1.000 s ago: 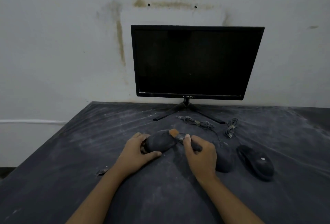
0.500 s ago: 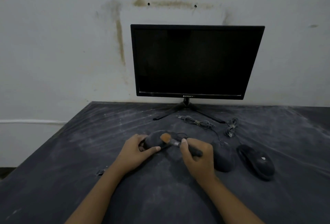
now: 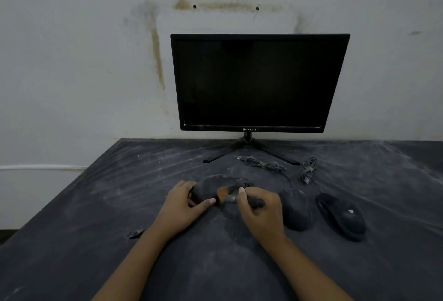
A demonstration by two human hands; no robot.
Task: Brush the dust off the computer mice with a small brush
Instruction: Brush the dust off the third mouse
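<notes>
Grips the dusty mouse (image 3: 211,184) with left hand (image 3: 182,207), fingers curled over its far side, thumb along the near edge. Pinches the small brush (image 3: 231,198) in right hand (image 3: 261,214), bristles (image 3: 221,191) touching the mouse just beyond the left thumb tip. Leaves a second mouse (image 3: 296,212) just right of the right knuckles, a third mouse (image 3: 340,216) beyond it.

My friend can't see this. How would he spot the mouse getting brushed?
Find the black monitor on the dusty table. In front of it, take the leftmost mouse of three. Only it is gripped by the left hand, while the right hand holds a brush to it.
</notes>
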